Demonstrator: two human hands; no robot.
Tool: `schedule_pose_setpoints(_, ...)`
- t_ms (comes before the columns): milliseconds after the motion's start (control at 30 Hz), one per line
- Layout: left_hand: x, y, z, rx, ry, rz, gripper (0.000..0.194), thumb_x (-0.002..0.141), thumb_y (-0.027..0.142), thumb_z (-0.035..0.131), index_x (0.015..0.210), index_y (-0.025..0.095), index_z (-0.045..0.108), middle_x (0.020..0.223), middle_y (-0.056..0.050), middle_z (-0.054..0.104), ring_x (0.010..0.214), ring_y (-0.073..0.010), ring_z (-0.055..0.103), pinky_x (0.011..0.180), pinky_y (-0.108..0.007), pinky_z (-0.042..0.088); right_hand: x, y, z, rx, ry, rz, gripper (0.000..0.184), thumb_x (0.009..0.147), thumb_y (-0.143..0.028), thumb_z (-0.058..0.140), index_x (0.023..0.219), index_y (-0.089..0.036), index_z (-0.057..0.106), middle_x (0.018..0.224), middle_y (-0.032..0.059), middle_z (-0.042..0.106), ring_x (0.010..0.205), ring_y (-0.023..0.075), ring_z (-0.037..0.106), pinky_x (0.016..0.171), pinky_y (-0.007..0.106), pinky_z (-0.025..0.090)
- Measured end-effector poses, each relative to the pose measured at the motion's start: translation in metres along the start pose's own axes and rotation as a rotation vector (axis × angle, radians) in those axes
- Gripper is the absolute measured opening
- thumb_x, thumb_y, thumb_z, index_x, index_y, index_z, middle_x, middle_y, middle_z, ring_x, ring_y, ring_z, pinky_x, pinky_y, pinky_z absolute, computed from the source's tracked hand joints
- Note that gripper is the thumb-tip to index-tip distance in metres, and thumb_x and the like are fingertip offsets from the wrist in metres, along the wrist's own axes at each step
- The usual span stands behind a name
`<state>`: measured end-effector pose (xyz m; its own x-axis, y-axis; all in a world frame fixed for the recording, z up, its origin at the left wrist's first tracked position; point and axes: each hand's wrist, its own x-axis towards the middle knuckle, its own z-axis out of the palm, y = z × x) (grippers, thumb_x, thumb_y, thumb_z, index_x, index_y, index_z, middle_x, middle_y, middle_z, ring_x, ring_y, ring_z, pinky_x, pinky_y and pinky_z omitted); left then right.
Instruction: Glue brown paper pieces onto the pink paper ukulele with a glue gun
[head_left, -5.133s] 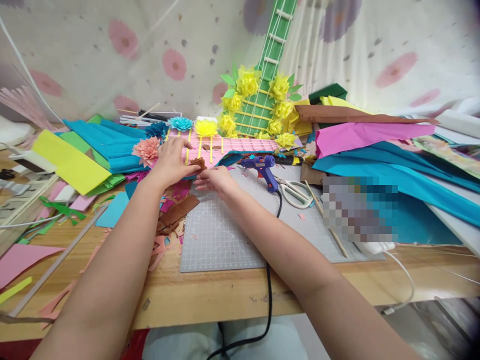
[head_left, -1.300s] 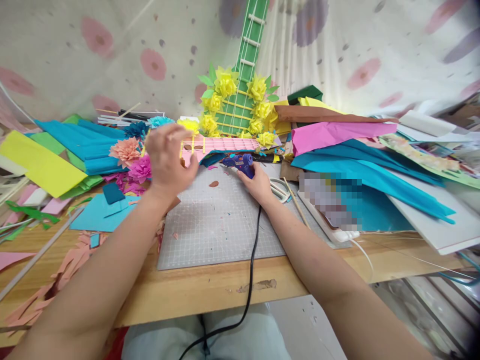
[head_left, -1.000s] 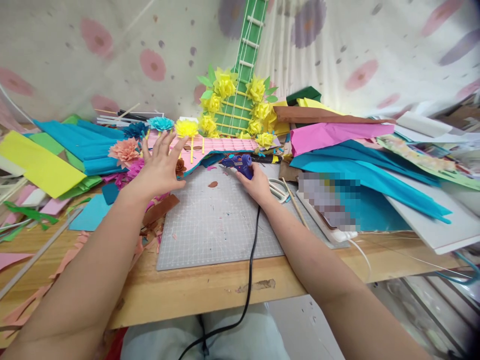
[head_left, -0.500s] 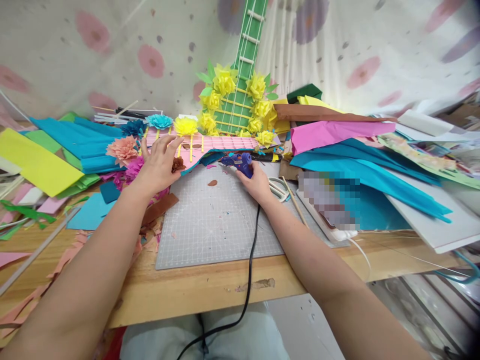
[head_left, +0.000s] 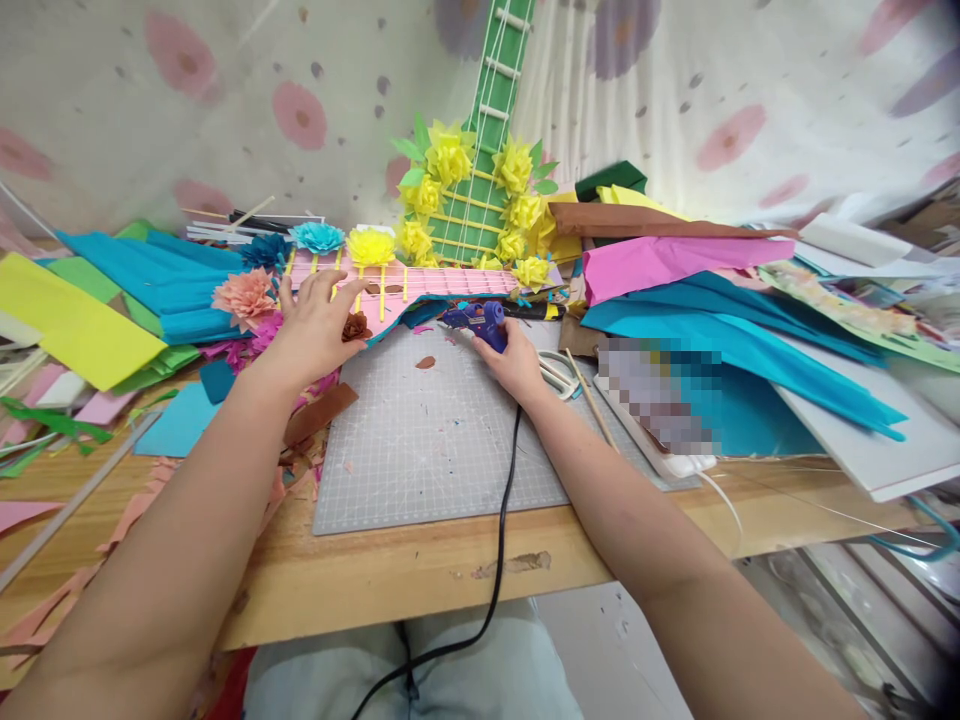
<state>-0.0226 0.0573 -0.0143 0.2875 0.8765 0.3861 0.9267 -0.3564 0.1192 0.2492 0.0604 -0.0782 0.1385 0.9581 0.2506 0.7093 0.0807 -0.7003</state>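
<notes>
My right hand [head_left: 516, 362] is wrapped round the handle of a blue hot glue gun [head_left: 480, 318], its nozzle pointing left and its black cord [head_left: 504, 500] hanging down over the table edge. At the left, my left hand [head_left: 315, 318] rests on a pink paper guitar [head_left: 391, 302], fingers spread and curved, thumb by a brown paper flower [head_left: 357, 326]. Along the guitar's body sit a yellow paper flower [head_left: 370, 247], a light blue one [head_left: 316, 237] and a peach one [head_left: 244, 298]. Part of the body is hidden under my left hand.
Below lies a grey cutting mat [head_left: 442, 450] with a small brown petal [head_left: 425, 363]. A green paper guitar [head_left: 480, 190] with yellow flowers stands behind. Scissors [head_left: 556, 374], a stick [head_left: 592, 400] and a white power strip [head_left: 660, 455] are at right, beside blue crepe paper [head_left: 750, 345].
Both hands, the glue gun and the pink guitar stay practically where they were. Only a slight shift of the whole view shows.
</notes>
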Motion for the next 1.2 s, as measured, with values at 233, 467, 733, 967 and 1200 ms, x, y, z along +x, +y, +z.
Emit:
schedule_pose_setpoints(233,0.008,0.001,-0.033,-0.229,0.401,-0.149,0.027,0.088,0.033,0.053,0.108,0.018,0.061,0.115,-0.006,0.063,0.112,-0.0192,0.053,0.102,-0.037,0.037,-0.001,0.0,-0.001,0.013,-0.005,0.008,0.041,0.075,-0.05,0.058,0.102,-0.02,0.053,0.101,0.01,0.066,0.089,0.0268,0.062,0.077,0.04,0.046)
schedule_pose_setpoints(467,0.006,0.036,-0.014,-0.44,0.334,-0.256,0.02,0.087,0.034,0.052,0.081,0.016,0.061,0.072,-0.001,0.061,0.067,-0.0129,0.055,0.068,-0.027,0.043,-0.001,0.0,-0.001,-0.003,-0.002,-0.011,0.038,0.077,-0.05,0.056,0.1,-0.02,0.055,0.099,0.0103,0.066,0.089,0.0275,0.062,0.076,0.04,0.046)
schedule_pose_setpoints(733,-0.013,0.074,0.057,-0.235,-0.076,-0.097,0.014,0.083,0.031,0.057,0.09,0.019,0.063,0.098,-0.009,0.062,0.099,-0.0252,0.056,0.082,-0.035,0.043,0.001,0.003,0.001,-0.049,-0.007,-0.034,0.038,0.079,-0.05,0.054,0.101,-0.019,0.057,0.098,0.0111,0.067,0.089,0.0273,0.062,0.078,0.039,0.046)
schedule_pose_setpoints(967,-0.01,0.068,0.075,-0.377,-0.071,-0.275,0.012,0.076,0.029,0.066,0.081,0.018,0.064,0.095,-0.008,0.058,0.099,-0.0253,0.054,0.09,-0.04,0.042,0.001,0.002,0.002,-0.093,-0.022,-0.016,0.041,0.079,-0.051,0.054,0.105,-0.018,0.059,0.099,0.012,0.067,0.091,0.0297,0.062,0.078,0.041,0.046)
schedule_pose_setpoints(1200,-0.009,0.064,0.075,-0.706,-0.091,-0.346,0.01,0.07,0.019,0.068,0.072,0.02,0.058,0.07,0.001,0.062,0.07,-0.0151,0.056,0.071,-0.03,0.043,0.001,0.003,0.001,-0.103,-0.037,-0.02,0.044,0.08,-0.054,0.052,0.105,-0.019,0.061,0.099,0.012,0.068,0.091,0.0305,0.062,0.077,0.042,0.047)
